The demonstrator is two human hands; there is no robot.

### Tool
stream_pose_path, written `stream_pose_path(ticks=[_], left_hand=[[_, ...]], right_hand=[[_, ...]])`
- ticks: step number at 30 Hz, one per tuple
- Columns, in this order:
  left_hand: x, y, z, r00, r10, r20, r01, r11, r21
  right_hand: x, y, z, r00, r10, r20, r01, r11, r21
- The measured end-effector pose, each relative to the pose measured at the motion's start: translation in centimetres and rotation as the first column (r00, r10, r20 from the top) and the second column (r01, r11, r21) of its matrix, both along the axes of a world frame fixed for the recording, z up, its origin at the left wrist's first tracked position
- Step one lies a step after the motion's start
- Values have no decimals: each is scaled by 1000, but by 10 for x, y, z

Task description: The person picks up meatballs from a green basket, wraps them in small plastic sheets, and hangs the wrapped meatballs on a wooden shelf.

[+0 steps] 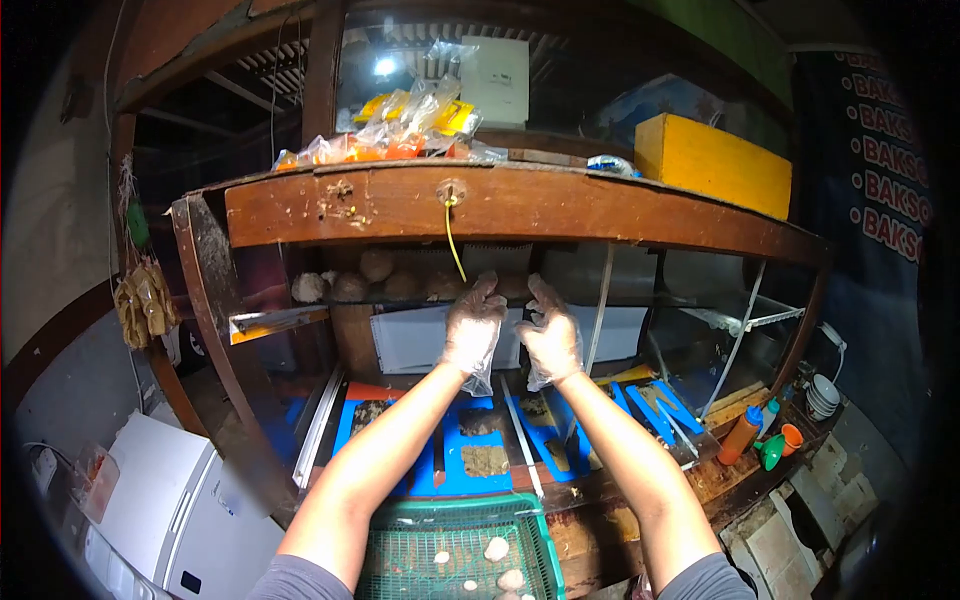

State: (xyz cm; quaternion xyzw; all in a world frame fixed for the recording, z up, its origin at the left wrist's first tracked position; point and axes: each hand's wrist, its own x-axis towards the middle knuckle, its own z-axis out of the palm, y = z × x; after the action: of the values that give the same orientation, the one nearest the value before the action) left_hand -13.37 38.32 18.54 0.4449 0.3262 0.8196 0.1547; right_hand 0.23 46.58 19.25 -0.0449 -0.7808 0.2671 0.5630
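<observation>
Both arms reach forward into a wooden stall, with a clear plastic glove on each hand. My left hand (475,325) is raised before the shelf, its fingers bent and close together; whether anything is in them cannot be made out. Beside it, a small gap apart, my right hand (550,335) has its fingers curled and partly spread, with no object visible in it. Round pale balls (377,265) lie on the shelf behind and left of my hands. A yellow strip (453,240) hangs from the beam just above them.
Below sits a green crate (545,540) with several pale lumps. Blue panels (485,425) line the lower compartment. The wooden beam (600,205) crosses above my hands, with a yellow box (712,165) on top. Bottles (740,436) stand at right, a white refrigerator (205,500) at lower left.
</observation>
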Motion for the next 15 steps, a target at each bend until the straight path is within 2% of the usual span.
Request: stream_pose_path(ticks=[2,3,4,7,8,10,11,12,14,15], left_hand=[[15,-32,2,920,281,-274,-328,934,-142],[21,-47,3,885,323,-336,-378,919,-113],[35,-71,9,897,272,-350,-356,911,-206],[43,-122,0,676,324,-662,-496,865,-83],[49,-138,-5,664,320,-675,-473,880,-47],[58,-167,-22,669,255,-698,-449,887,-106],[67,-185,-23,691,209,-692,-421,894,-150],[77,-203,-22,597,239,-766,-493,862,-116],[86,-226,-35,587,214,-781,-497,857,-139],[90,-238,-39,528,231,-817,-526,844,-101]], right_hand=[[9,-6,-8,999,39,-11,-39,999,14],[18,-16,-10,996,80,-31,-79,997,14],[30,-27,-11,998,-31,55,30,999,18],[62,-59,-21,996,33,88,-33,999,0],[72,-72,-28,987,131,93,-124,989,-75],[95,-103,-36,969,204,138,-185,973,-139],[101,-110,-50,969,191,158,-174,978,-119],[111,-118,-59,965,136,226,-133,991,-28],[135,-150,-62,925,144,351,-101,985,-139],[142,-157,-73,913,139,383,-82,984,-160]])
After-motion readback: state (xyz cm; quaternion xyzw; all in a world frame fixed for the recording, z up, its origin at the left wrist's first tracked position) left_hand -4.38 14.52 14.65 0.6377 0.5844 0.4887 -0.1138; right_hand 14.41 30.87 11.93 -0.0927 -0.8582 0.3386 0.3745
